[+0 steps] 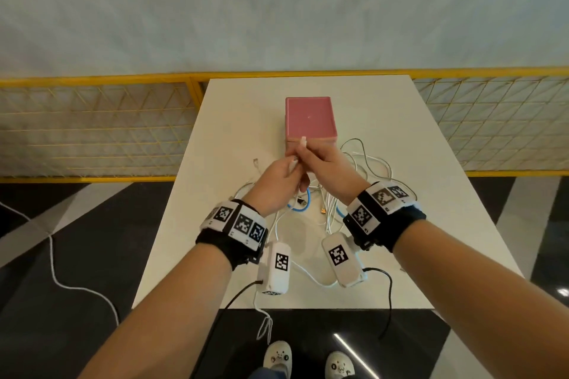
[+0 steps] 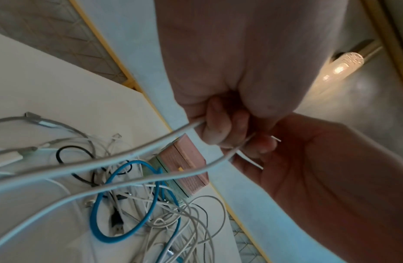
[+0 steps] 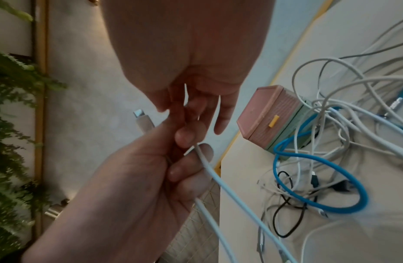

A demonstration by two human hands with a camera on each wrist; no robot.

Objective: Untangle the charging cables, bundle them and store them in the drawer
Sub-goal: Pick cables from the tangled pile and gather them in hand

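Note:
My two hands meet above the table in front of a pink drawer box (image 1: pixel 309 117) (image 2: pixel 189 167) (image 3: pixel 268 117), whose drawers are closed. My left hand (image 1: pixel 292 164) (image 2: pixel 218 128) (image 3: pixel 191 160) curls its fingers round a white cable (image 2: pixel 128 154) (image 3: pixel 212 173). The cable's plug (image 1: pixel 303 142) (image 3: pixel 144 121) sticks up past the fist. My right hand (image 1: pixel 304 157) (image 3: pixel 191 110) (image 2: pixel 258 147) pinches the same cable beside the left fingers. Two strands of it hang down toward me. Below lies a tangle of white, black and blue cables (image 1: pixel 300 209) (image 2: pixel 94 213) (image 3: pixel 362 195).
The white table (image 1: pixel 400 132) is narrow, and a yellow mesh railing (image 1: pixel 92 126) runs behind and beside it. One white cable (image 1: pixel 261 317) droops over the near edge. Another cord (image 1: pixel 55 271) trails on the dark floor at the left.

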